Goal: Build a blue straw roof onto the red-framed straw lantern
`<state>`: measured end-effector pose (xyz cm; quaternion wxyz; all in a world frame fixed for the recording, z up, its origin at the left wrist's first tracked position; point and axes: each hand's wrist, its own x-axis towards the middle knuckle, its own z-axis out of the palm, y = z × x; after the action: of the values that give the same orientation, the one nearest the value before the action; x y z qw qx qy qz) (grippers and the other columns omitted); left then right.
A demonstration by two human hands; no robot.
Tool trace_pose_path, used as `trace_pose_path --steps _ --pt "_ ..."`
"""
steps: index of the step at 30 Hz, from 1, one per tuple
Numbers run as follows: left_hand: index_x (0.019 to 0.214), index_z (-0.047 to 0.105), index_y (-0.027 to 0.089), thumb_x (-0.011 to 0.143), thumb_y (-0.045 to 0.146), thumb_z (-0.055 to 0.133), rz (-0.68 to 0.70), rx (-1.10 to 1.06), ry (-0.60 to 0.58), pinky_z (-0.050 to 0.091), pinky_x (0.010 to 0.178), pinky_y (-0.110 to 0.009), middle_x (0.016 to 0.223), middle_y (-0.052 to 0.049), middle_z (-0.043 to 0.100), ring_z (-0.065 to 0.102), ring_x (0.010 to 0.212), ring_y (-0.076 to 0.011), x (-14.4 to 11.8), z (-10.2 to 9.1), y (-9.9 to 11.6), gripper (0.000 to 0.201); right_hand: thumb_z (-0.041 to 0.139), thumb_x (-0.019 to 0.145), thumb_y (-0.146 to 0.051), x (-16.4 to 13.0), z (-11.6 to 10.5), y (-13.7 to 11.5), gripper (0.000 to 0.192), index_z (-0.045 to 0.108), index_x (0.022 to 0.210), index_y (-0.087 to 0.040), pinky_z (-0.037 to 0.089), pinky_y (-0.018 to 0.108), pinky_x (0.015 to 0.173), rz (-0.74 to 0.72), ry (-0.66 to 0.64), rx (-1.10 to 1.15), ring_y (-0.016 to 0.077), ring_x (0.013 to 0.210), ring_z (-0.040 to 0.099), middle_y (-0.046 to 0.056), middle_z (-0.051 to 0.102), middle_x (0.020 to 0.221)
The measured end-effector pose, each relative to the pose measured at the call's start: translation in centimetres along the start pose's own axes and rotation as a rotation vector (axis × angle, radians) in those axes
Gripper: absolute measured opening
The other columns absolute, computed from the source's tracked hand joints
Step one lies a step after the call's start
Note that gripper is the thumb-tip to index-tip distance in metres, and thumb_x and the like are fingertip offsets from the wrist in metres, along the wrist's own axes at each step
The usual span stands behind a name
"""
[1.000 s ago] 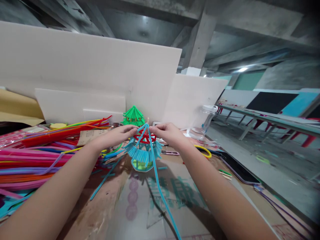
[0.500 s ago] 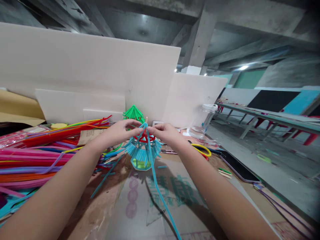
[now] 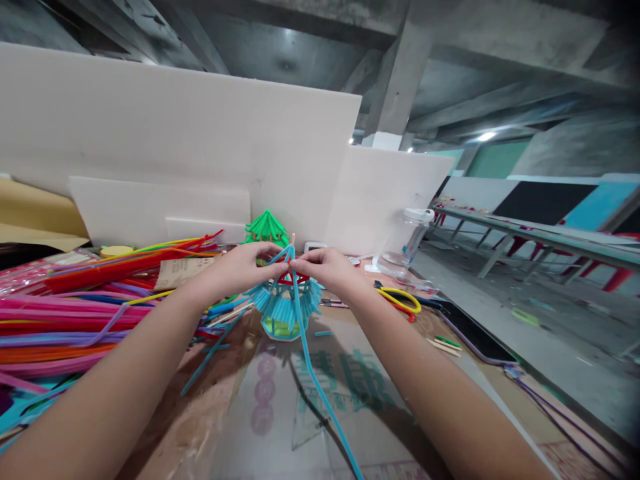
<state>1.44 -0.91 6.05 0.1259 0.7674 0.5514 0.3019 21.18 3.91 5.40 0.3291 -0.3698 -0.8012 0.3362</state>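
A small pavilion model (image 3: 285,312) stands in front of me, with a fringed blue lower roof, a red frame above it and a pale green base. A long blue pipe cleaner (image 3: 320,393) runs from its pointed top down towards me and out at the bottom edge. My left hand (image 3: 245,267) is closed in a pinch at the upper part of the model, thumb against the blue strands. Facing it, my right hand (image 3: 327,265) pinches the long pipe cleaner just below the peak. The two sets of fingertips nearly meet and partly hide the red frame.
Behind the model rises a green-roofed pavilion (image 3: 267,228) before white boards (image 3: 200,140). Bundled pipe cleaners (image 3: 65,317) lie left. On the right are yellow-handled scissors (image 3: 405,300), a phone (image 3: 475,333), a clear bottle (image 3: 406,243) and short sticks (image 3: 445,347). A transparent set square (image 3: 320,427) lies nearer.
My left thumb and fingertips have shifted slightly down and right, closer to the right fingertips. The right fingertips have dropped a little along the blue pipe cleaner. The model stands in the same place.
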Motion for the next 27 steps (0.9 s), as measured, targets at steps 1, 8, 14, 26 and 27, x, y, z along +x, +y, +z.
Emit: trace_pose_path --steps 1,8,14,26,27 --pt "0.116 0.064 0.023 0.080 0.061 0.053 0.004 -0.005 -0.001 0.050 0.087 -0.036 0.117 -0.006 0.068 0.063 0.106 -0.0280 0.0 0.0 0.0 0.053 0.063 0.075 -0.048 0.0 0.0 0.0 0.038 0.076 0.085 -0.013 0.037 0.023 0.059 -0.002 -0.003 0.000 0.0132 0.067 0.056 0.003 0.068 0.072" --pt "0.116 0.064 0.024 0.080 0.058 0.053 0.019 -0.016 -0.006 0.050 0.086 -0.035 0.117 -0.006 0.068 0.063 0.105 -0.0282 0.0 0.0 -0.2 0.051 0.062 0.076 -0.048 -0.1 -0.1 -0.1 0.039 0.076 0.085 -0.013 0.037 0.023 0.059 0.000 -0.015 -0.007 0.0133 0.068 0.057 0.004 0.069 0.074" --pt "0.119 0.062 0.022 0.080 0.059 0.054 0.018 -0.006 0.047 0.049 0.086 -0.034 0.117 -0.007 0.067 0.063 0.102 -0.0267 -0.1 -0.1 0.1 0.055 0.062 0.077 -0.047 -0.1 -0.1 -0.1 0.038 0.076 0.085 -0.013 0.038 0.023 0.060 -0.009 -0.016 -0.022 0.0138 0.069 0.058 0.004 0.070 0.075" --pt "0.116 0.067 0.038 0.083 0.026 0.045 0.237 0.262 -0.286 0.039 0.056 -0.026 0.076 0.003 0.071 0.058 0.055 -0.0153 -3.5 0.3 4.3 0.041 0.062 0.077 -0.049 -0.1 -0.1 0.1 0.038 0.074 0.083 -0.013 0.038 0.023 0.059 -0.030 -0.019 -0.022 0.0122 0.066 0.055 0.003 0.068 0.075" --pt "0.112 0.068 0.037 0.081 0.023 0.045 0.255 0.283 -0.296 0.038 0.055 -0.026 0.076 0.003 0.071 0.058 0.055 -0.0155 -3.5 0.9 4.2 0.041 0.062 0.076 -0.049 -0.1 0.0 0.1 0.039 0.074 0.083 -0.013 0.038 0.023 0.058 -0.023 -0.012 -0.032 0.0122 0.066 0.055 0.003 0.068 0.074"
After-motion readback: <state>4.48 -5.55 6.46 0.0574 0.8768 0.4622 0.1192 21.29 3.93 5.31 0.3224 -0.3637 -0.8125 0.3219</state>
